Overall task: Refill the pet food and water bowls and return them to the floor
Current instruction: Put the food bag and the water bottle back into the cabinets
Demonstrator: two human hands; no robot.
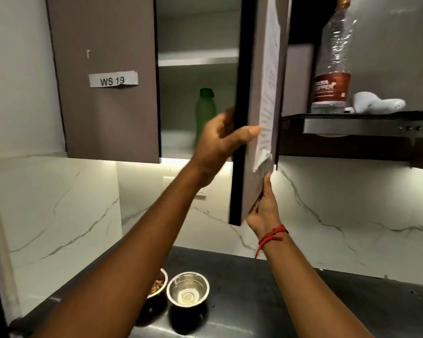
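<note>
While our left hand (220, 140) and right hand (264, 211) grip the cabinet door (254, 106), food bowl (159, 281) and water bowl (188, 289) sit on the near tabletop (291, 301): stiff, slick steel, probably best lifted by the rim.

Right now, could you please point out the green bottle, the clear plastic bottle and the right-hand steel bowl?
green bottle (203, 111): head view, on the middle of its body.
clear plastic bottle (330, 87): head view, on its brown label.
right-hand steel bowl (177, 286): head view, on its inner wall.

Left hand (217, 142) and right hand (264, 215) gripping cabinet door (250, 181), green bottle (203, 111) inside
</note>
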